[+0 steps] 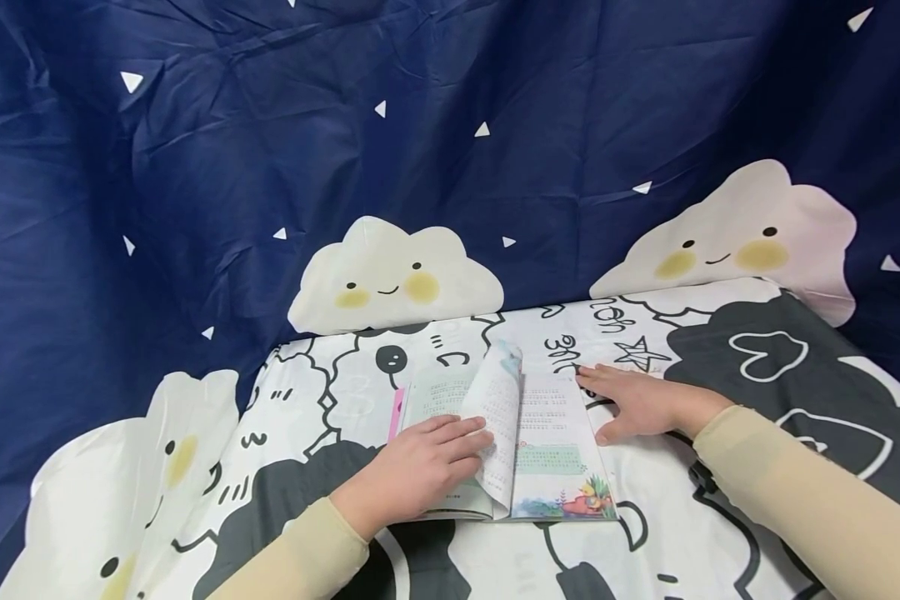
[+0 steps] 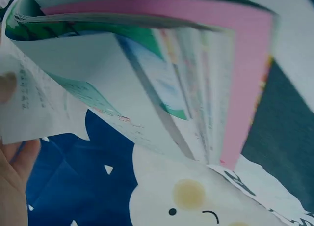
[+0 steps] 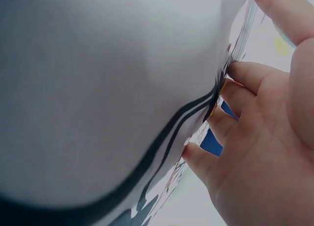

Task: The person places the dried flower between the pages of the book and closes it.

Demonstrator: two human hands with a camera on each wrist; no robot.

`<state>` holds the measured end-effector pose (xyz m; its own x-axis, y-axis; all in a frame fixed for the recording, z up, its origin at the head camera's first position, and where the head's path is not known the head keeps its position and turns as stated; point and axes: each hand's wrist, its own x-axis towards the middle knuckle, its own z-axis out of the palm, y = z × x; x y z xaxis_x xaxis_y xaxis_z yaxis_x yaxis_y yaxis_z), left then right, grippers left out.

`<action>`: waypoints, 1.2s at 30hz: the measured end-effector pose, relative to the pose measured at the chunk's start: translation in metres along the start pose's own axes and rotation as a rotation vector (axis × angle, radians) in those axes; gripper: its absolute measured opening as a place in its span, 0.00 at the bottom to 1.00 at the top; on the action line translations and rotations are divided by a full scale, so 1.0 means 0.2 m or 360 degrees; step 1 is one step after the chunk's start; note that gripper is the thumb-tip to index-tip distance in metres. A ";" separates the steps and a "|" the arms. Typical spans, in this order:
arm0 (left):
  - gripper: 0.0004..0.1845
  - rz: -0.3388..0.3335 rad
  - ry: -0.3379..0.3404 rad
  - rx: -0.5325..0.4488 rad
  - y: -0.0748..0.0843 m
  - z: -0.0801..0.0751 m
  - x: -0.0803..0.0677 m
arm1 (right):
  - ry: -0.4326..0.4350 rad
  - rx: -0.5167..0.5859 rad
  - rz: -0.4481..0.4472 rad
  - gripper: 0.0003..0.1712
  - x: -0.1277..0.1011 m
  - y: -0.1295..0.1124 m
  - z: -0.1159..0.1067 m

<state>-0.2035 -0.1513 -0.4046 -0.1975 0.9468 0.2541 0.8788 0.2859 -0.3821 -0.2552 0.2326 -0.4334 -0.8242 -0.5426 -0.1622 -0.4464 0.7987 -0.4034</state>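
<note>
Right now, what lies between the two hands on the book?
In the head view, a raised, curling page stands between the left hand and right hand, over the open book.

No readable words anywhere. Open book (image 1: 525, 433) under my fingers: printed text lines on both pages, too small to make out. Lifted page (image 2: 29, 103) in left wrist view: rows of small characters, blurred. Bedsheet (image 1: 720, 533) near far edge: hand-drawn scribble marks, star, heart outlines; scribbles don't read as letters.
</note>
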 end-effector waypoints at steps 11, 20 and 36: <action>0.06 0.0142 0.0018 -0.0117 0.00 0.02 -0.05 | -0.0008 0.0007 0.0014 0.58 0.00 -0.01 0.00; 0.05 0.0082 -0.0051 -0.0220 0.02 0.03 -0.10 | -0.0014 0.0017 0.0014 0.57 0.01 -0.01 0.00; 0.07 -0.0157 -0.0421 -0.0484 0.00 0.06 -0.18 | -0.0029 -0.0007 -0.0009 0.56 0.00 -0.01 -0.01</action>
<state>-0.2021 -0.1840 -0.4244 -0.3572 0.9337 0.0243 0.9305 0.3580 -0.0775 -0.2555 0.2310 -0.4314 -0.8153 -0.5515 -0.1765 -0.4523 0.7968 -0.4006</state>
